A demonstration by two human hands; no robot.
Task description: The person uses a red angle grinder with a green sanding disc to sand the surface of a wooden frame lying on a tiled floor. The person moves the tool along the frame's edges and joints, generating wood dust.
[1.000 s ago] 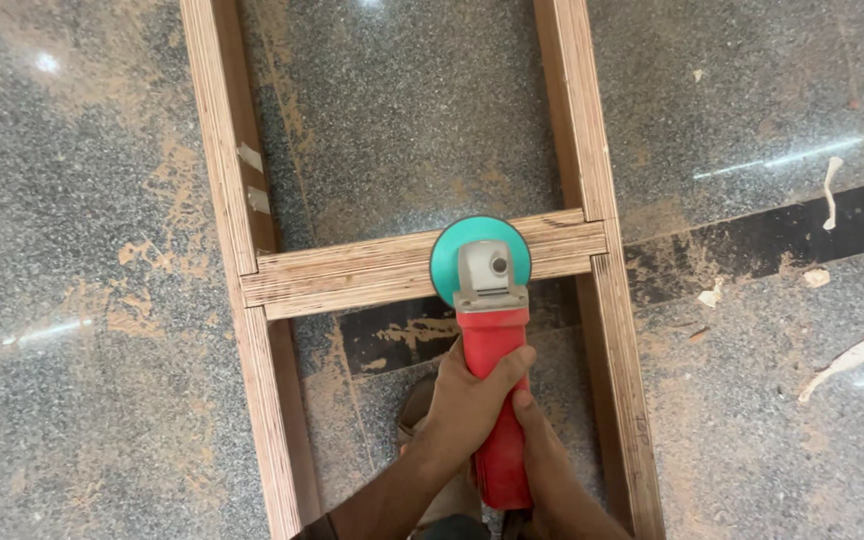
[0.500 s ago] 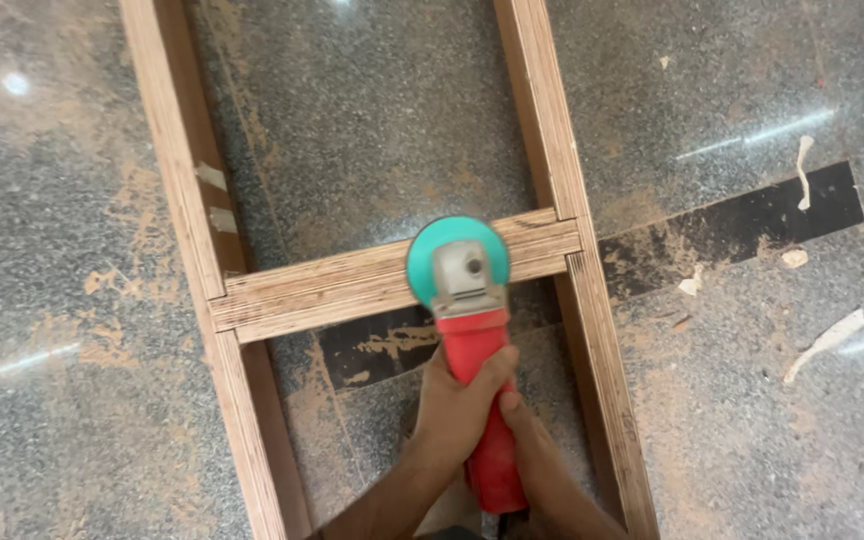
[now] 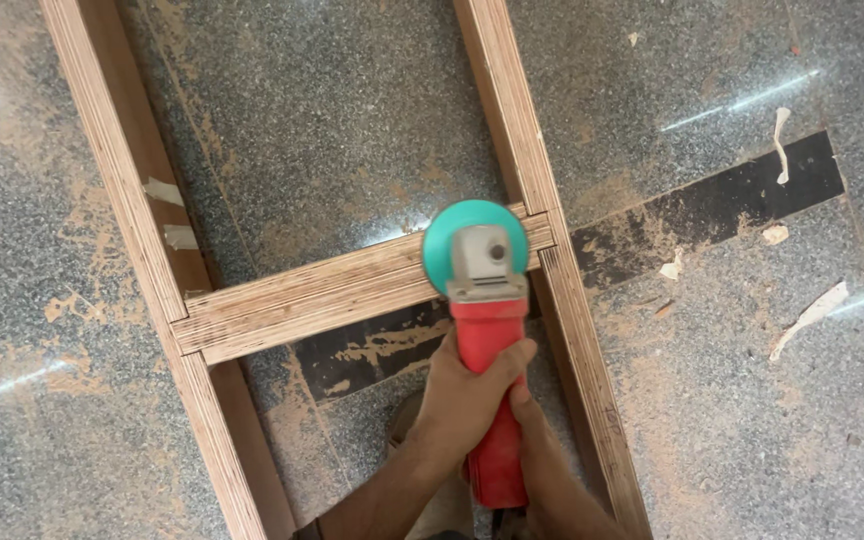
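Pointing up the view, red grinder [image 3: 487, 380] gripped lengthwise by both hands [image 3: 482, 395]

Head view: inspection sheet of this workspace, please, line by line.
Surface: speckled grey stone floor with a black strip, dusted with sawdust.
Job's things: red angle grinder, green disc on the crosspiece of a plywood frame.
Clutter: wood shavings, tape scraps.
Hands: left hand and right hand both grip the grinder body.
Cables: nothing seen.
Surroundings: nothing seen.
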